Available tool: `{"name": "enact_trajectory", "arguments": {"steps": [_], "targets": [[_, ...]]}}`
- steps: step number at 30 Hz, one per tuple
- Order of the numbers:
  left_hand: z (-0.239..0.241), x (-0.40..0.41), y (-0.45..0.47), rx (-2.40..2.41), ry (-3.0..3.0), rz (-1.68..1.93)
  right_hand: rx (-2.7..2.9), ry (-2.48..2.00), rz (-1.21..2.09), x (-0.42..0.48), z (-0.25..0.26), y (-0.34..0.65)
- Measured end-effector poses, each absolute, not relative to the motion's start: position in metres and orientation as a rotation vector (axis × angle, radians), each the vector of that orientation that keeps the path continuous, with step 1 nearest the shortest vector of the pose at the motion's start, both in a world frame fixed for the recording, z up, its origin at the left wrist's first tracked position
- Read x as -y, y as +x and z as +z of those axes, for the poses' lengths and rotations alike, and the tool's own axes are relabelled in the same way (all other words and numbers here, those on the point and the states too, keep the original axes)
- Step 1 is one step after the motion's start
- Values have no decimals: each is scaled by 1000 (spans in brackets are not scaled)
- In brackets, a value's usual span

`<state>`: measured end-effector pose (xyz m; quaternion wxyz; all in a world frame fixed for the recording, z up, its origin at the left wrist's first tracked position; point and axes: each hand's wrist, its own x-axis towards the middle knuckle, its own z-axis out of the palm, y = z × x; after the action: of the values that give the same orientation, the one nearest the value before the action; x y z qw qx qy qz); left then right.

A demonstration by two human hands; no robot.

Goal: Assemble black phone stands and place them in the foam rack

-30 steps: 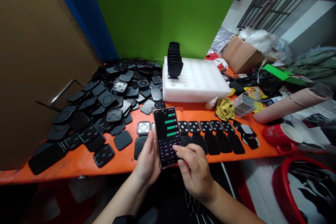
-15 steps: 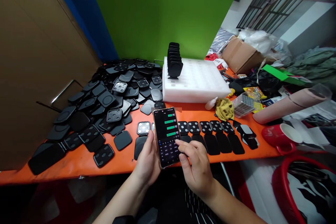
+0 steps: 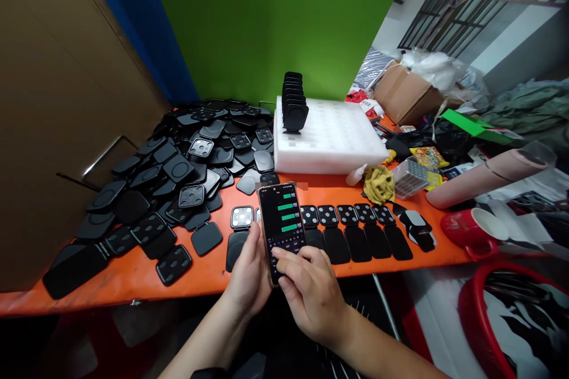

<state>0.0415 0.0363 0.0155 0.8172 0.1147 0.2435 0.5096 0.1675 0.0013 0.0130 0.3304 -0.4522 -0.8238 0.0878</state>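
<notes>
My left hand grips a smartphone by its left edge, holding it upright over the front edge of the orange table. The lit screen shows green message bars and a dark keyboard. My right hand covers the lower part of the phone, its curled fingers pressed on the keyboard area. Behind the phone a row of black camera-lens plates lies along the table's front.
A big heap of black plates fills the table's left. A white foam tray holds a stack of black parts. A yellow cloth, red mug, cardboard box and clutter lie to the right. A red basket stands at the lower right.
My right hand slid left and down across the lower part of the phone, now covering more of the keyboard. The left hand and phone stayed nearly still.
</notes>
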Motion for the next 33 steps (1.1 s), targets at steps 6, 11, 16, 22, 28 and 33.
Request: {"name": "enact_trajectory", "arguments": {"steps": [6,11,16,22,28,33], "targets": [[16,-36,40,-517,231,1074,2145,-1165,236,-1,11,176],[16,-36,40,-544,218,1057,2098,-1219,196,-4,6,178],[18,-36,40,-534,218,1045,2075,-1209,214,-6,7,181],[21,-35,40,-505,210,1032,1903,-1270,157,-12,5,195],[22,-34,42,-497,219,1047,1951,-1319,227,-14,2,196],[19,-34,39,-497,226,1046,1633,-1322,572,-8,-4,200]]}}
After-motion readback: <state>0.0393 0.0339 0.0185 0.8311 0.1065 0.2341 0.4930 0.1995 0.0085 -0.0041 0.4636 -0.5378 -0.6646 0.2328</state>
